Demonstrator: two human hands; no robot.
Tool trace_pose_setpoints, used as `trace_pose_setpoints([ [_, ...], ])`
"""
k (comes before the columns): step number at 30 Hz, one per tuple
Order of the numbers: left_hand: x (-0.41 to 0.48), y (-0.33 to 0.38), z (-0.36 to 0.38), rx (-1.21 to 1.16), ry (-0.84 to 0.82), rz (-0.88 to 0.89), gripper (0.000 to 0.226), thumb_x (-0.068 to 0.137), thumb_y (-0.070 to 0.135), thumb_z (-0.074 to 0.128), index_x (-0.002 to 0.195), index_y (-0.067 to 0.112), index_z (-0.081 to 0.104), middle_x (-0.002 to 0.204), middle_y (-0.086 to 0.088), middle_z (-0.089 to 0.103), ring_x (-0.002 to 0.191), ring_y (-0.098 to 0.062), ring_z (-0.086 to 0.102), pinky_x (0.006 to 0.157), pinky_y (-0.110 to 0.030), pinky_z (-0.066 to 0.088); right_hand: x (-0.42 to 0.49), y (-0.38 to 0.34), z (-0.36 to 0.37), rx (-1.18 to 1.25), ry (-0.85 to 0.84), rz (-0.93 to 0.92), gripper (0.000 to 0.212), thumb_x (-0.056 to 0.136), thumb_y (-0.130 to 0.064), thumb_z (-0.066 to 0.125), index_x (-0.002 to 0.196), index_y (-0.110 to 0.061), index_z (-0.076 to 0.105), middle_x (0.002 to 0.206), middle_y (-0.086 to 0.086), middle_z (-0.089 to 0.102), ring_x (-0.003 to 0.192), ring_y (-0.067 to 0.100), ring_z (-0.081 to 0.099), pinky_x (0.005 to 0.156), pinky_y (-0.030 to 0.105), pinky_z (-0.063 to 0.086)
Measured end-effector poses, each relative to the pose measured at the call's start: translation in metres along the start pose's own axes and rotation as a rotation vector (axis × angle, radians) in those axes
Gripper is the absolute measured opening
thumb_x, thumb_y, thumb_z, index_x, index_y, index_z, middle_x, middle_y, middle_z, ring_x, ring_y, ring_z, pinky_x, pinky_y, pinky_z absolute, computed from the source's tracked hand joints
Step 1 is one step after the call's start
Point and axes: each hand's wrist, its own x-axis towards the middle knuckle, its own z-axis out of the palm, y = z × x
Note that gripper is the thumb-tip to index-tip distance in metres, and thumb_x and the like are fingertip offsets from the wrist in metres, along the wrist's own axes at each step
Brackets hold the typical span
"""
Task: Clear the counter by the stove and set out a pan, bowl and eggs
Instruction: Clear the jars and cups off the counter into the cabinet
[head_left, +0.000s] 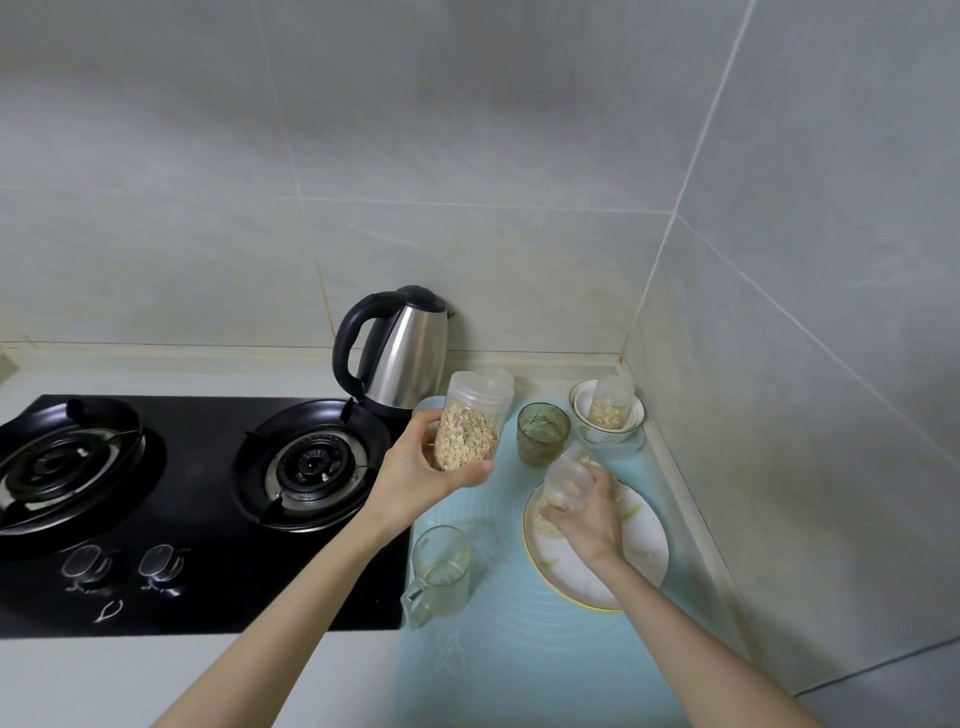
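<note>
A: Where are your hands?
B: Your left hand (415, 474) is wrapped round the tall oat jar (470, 427), held up over the mat's (519, 649) edge beside the stove (208, 571). Your right hand (589, 517) grips a small jar (567, 483), tilted over the plate (647, 545).
A: And the bowl?
B: The bowl (608, 442) sits in the mat's far corner, just beside the green glass (543, 434) — another little jar (614, 401) stands inside it.

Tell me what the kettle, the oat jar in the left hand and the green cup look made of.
Kettle: shiny metal body with bright reflections, probably stainless steel; glossy black handle, likely plastic. Oat jar: cloudy see-through walls, probably plastic. Green cup: tinted, transparent, likely glass.
</note>
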Motion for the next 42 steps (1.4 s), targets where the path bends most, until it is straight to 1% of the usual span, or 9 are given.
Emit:
trace_pose_setpoints([
  [4,-0.006,0.013,-0.01,0.003,0.015,0.032,0.067,0.064,0.023,0.087,0.121,0.024,0.051,0.106,0.01,0.063,0.096,-0.003,0.063,0.072,-0.009,0.049,-0.01,-0.025,-0.013,0.183,0.037,-0.037,0.076,0.059,-0.015,0.09,0.119,-0.014,0.043,0.11,-0.003,0.054,0.101,0.017,0.052,0.08,0.024,0.041],
  [10,-0.014,0.043,-0.028,0.004,0.032,0.121,0.067,0.061,0.035,0.088,0.118,0.025,0.055,0.106,0.013,0.066,0.094,0.0,0.064,0.077,-0.017,0.053,-0.04,-0.108,-0.06,0.468,0.085,-0.234,0.065,0.06,-0.001,0.087,0.111,-0.016,0.05,0.099,-0.01,0.059,0.09,0.003,0.059,0.072,0.011,0.047],
  [14,-0.016,0.08,-0.039,-0.063,0.036,0.182,0.06,0.066,0.035,0.084,0.119,0.023,0.058,0.103,0.011,0.069,0.096,-0.005,0.065,0.083,-0.024,0.053,-0.067,-0.169,-0.104,0.535,0.048,-0.391,0.059,0.065,-0.014,0.087,0.116,-0.019,0.057,0.112,-0.004,0.066,0.103,0.01,0.063,0.079,0.019,0.052],
  [17,-0.02,0.117,-0.046,-0.095,0.027,0.274,0.057,0.064,0.044,0.084,0.113,0.026,0.062,0.1,0.011,0.07,0.094,-0.002,0.065,0.08,-0.02,0.051,-0.092,-0.213,-0.137,0.569,0.01,-0.507,0.042,0.071,-0.016,0.081,0.108,-0.023,0.063,0.105,-0.006,0.071,0.101,0.009,0.067,0.08,0.02,0.054],
  [21,-0.029,0.177,-0.056,-0.156,-0.014,0.407,0.058,0.061,0.047,0.074,0.113,0.024,0.062,0.102,0.011,0.07,0.094,0.0,0.064,0.072,-0.009,0.049,-0.113,-0.268,-0.173,0.639,0.045,-0.57,0.071,0.059,-0.035,0.08,0.121,-0.02,0.049,0.108,-0.004,0.07,0.099,0.007,0.068,0.081,0.022,0.055],
  [25,-0.031,0.234,-0.067,-0.15,-0.001,0.514,0.057,0.064,0.05,0.077,0.113,0.026,0.061,0.106,0.01,0.068,0.096,-0.001,0.063,0.071,-0.006,0.049,-0.125,-0.311,-0.205,0.674,0.086,-0.654,0.056,0.066,-0.025,0.08,0.11,-0.026,0.045,0.106,-0.003,0.07,0.093,0.007,0.069,0.073,0.019,0.056],
  [28,-0.031,0.276,-0.076,-0.15,0.009,0.572,0.072,0.062,0.056,0.079,0.123,0.024,0.06,0.11,0.009,0.069,0.1,-0.004,0.064,0.083,-0.017,0.052,-0.13,-0.34,-0.231,0.663,0.14,-0.738,0.052,0.066,-0.027,0.081,0.105,-0.027,0.046,0.106,-0.001,0.07,0.091,0.007,0.07,0.073,0.021,0.056],
  [32,-0.034,0.328,-0.082,-0.211,-0.023,0.647,0.059,0.06,0.054,0.075,0.113,0.029,0.067,0.107,0.008,0.072,0.106,-0.012,0.065,0.098,-0.037,0.05,-0.134,-0.376,-0.269,0.662,0.167,-0.828,0.053,0.071,-0.027,0.08,0.113,-0.02,0.048,0.105,0.0,0.071,0.09,0.006,0.07,0.07,0.019,0.056],
  [42,-0.031,0.433,-0.089,-0.229,0.017,0.747,0.036,0.077,0.04,0.072,0.108,0.023,0.069,0.103,0.005,0.073,0.1,-0.009,0.067,0.095,-0.032,0.052,-0.119,-0.455,-0.342,0.593,0.285,-1.001,0.061,0.065,-0.045,0.084,0.112,-0.022,0.052,0.099,-0.001,0.073,0.093,0.01,0.07,0.088,0.04,0.055],
])
